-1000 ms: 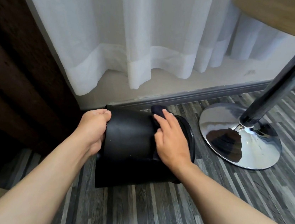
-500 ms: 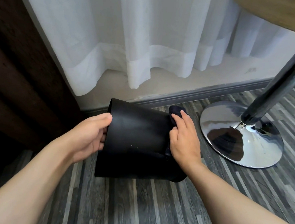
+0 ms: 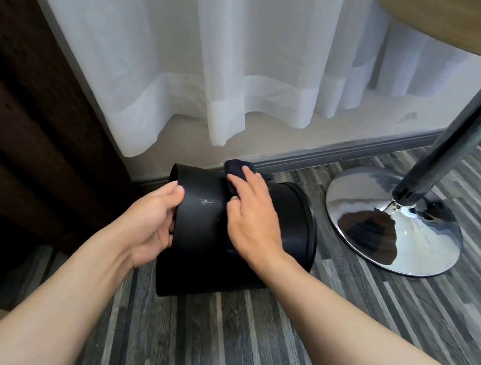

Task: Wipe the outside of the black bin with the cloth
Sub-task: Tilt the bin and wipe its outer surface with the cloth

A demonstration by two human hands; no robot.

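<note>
The black bin point(image 3: 196, 237) lies on its side on the floor, one end to the left and its rimmed end to the right. My left hand point(image 3: 153, 220) grips the left end, thumb on top of the wall. My right hand point(image 3: 251, 220) lies flat across the bin's upper side and presses a dark cloth point(image 3: 235, 168) against it. Most of the cloth is hidden under the palm; a fold sticks out past my fingertips at the far side.
A chrome table base point(image 3: 391, 225) with a slanted pole point(image 3: 463, 131) stands just right of the bin, under a wooden tabletop point(image 3: 464, 25). A white sheer curtain point(image 3: 218, 58) hangs behind, above the skirting. Dark wooden panelling point(image 3: 23, 113) fills the left. The floor is grey striped planks point(image 3: 243, 349).
My right hand with the cloth has slid left along the bin wall, from near the rimmed end toward the middle. The bin has turned a little, so its rim shows on the right.
</note>
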